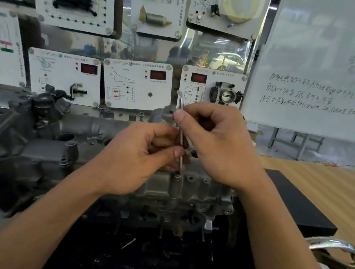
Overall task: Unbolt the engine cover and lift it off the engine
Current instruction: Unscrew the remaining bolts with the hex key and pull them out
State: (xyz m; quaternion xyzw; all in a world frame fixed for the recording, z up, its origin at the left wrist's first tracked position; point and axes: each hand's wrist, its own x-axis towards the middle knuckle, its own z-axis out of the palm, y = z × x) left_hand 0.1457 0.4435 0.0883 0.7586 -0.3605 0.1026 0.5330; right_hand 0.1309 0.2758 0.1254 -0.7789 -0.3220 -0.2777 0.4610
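Pinching hex key (181, 136) | left hand (135, 158), right hand (216, 145) | cover bolt (177, 176) just below grip

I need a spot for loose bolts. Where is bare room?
The black pad right of the engine is bare, as is the wooden table beyond it. The engine top is crowded: left hand and right hand grip the wrench.

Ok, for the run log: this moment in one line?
unbolting | left hand, right hand pinch hex key | tip at bolt | cover on engine
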